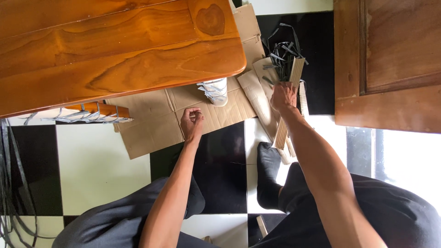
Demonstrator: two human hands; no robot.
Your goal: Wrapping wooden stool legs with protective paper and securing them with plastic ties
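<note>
Long pale slats of corrugated cardboard (288, 103), one bundle, stand tilted on the floor under my right hand (283, 95), whose fingers close over the top. Left to right I log: one glossy brown wooden tabletop (115, 50), its rounded edge overhanging one flat brown cardboard sheet (156, 124); my left hand (192, 121), fingers curled together, holding nothing I can make out; open checkered tiles below; one heap of dark strips (282, 53); one wooden door (390, 64).

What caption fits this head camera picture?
Right hand grips cardboard strips; left hand rests on flat cardboard.
</note>
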